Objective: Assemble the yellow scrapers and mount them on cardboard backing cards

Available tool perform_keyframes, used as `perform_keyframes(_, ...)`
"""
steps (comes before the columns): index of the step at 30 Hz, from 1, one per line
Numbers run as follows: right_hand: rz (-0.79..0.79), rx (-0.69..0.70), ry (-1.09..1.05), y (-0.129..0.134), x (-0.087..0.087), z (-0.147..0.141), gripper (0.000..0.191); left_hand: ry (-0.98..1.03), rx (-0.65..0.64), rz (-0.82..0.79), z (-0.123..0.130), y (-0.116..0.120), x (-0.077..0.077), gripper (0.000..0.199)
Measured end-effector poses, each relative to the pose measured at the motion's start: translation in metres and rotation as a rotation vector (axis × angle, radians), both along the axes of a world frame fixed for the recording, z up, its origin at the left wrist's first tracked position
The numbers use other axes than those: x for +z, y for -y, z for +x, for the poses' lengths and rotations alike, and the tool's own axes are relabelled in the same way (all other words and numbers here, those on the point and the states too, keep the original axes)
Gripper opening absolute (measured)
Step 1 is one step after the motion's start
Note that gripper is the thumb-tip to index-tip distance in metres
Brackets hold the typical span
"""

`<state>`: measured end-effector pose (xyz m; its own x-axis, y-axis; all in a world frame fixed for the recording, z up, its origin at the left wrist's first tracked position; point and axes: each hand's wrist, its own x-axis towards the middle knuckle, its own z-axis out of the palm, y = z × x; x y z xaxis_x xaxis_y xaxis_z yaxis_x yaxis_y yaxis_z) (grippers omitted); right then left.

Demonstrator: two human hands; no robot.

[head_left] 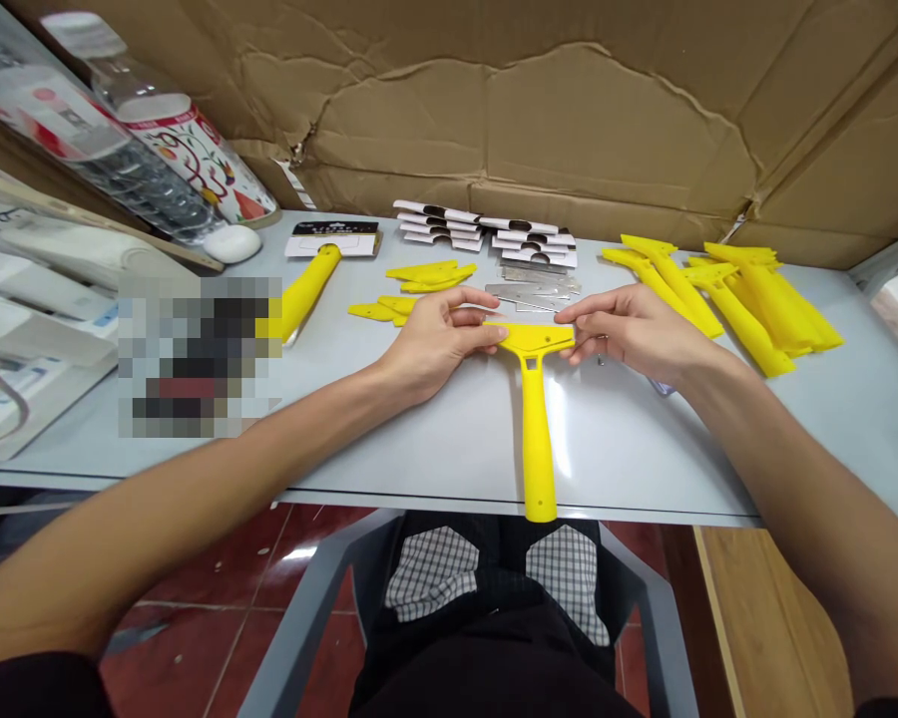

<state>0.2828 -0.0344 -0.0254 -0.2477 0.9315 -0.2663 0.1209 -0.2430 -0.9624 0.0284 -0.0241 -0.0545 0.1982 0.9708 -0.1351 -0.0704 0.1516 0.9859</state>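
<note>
Yellow, the scraper (537, 419) reaches the near edge of the tabletop (434, 449), its head's left end pinched by the left hand (435, 344), the right hand (636, 327) curled at the other, grip unclear.

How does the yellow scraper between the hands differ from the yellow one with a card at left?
The held scraper has no card over its head; the carded scraper has a black-and-white card mostly hiding its head.
The left hand grips the held scraper; the carded scraper lies on the table.
The held scraper's handle points toward the person; the carded scraper's slants leftward.
Both have yellow handles.
</note>
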Motion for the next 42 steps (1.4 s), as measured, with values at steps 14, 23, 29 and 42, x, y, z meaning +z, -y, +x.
perform_keyframes(14,0.089,-0.046,0.014,-0.001,-0.004,0.003,0.022,0.215,-0.050,-0.160,0.005,0.007,0.005,0.002)
perform_keyframes(23,0.058,-0.027,0.034,0.002,0.002,-0.001,0.018,0.138,-0.058,-0.223,0.005,0.009,0.007,0.021)
perform_keyframes(29,0.037,-0.004,0.047,0.002,-0.002,-0.005,0.025,0.108,-0.053,-0.133,0.006,0.012,0.004,0.020)
perform_keyframes(42,0.057,0.041,0.048,0.003,-0.005,-0.007,0.033,0.079,-0.065,-0.108,0.008,0.017,0.007,0.014)
